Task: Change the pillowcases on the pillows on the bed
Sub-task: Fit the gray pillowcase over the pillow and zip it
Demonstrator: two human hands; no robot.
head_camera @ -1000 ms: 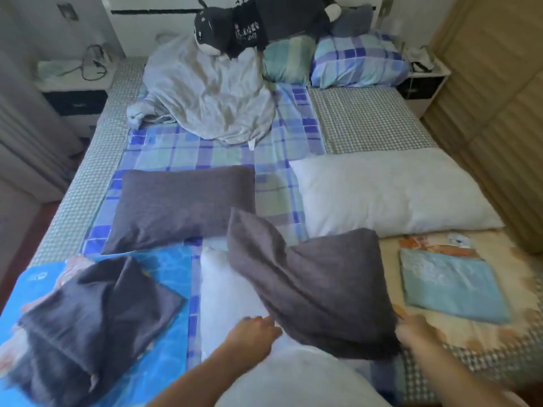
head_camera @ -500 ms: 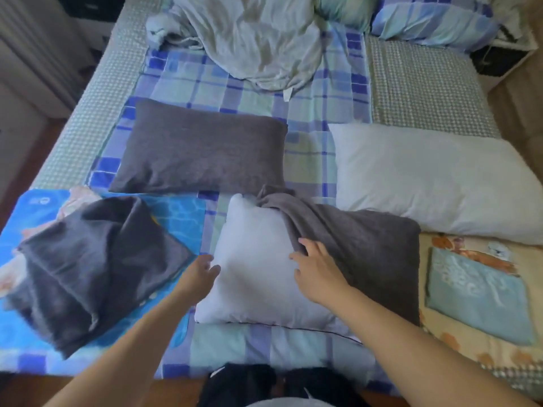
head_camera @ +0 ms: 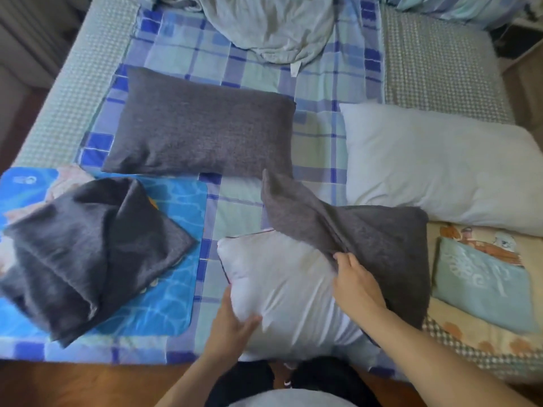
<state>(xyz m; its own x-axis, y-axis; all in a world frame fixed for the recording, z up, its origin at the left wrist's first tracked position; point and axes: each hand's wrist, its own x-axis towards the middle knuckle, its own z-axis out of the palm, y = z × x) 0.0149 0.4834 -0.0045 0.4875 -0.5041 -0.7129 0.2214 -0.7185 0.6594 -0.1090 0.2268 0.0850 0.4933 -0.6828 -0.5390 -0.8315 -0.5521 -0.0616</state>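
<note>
The bed (head_camera: 67, 92) carries a soft white pillow (head_camera: 288, 286) at lower centre, light and squashy. The limp grey pillowcase (head_camera: 379, 239) half covers it. Right hand (head_camera: 357, 284) pinches the case's open edge; left hand (head_camera: 232, 327) grips the pillow's corner.

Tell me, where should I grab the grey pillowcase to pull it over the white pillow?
Grab the grey pillowcase at its bunched open edge, where the right hand pinches it now. Come from the uncovered left end, since the white pillow sticks out there. The left hand steadies that pillow's near corner.
</note>
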